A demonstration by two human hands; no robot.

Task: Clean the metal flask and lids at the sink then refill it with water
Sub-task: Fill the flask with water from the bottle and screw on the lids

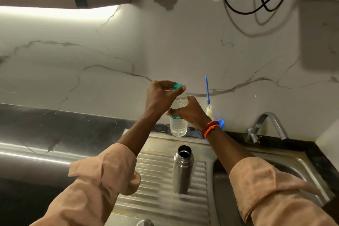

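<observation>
Partly hidden: teal cap (177, 86) in left grip (161, 97) | right grip (190, 113) clamps bottle (178, 124) | flask (182, 168) lidless

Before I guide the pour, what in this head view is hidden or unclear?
- Water level in the metal flask: its open mouth shows only dark.
- Teal cap of the plastic bottle: the left hand covers most of it, so loosened or tight is unclear.
- Bottle label: hidden by the right hand.
- Flask lids: none in view.
- Sink basin: the right sleeve hides most of it.
</observation>
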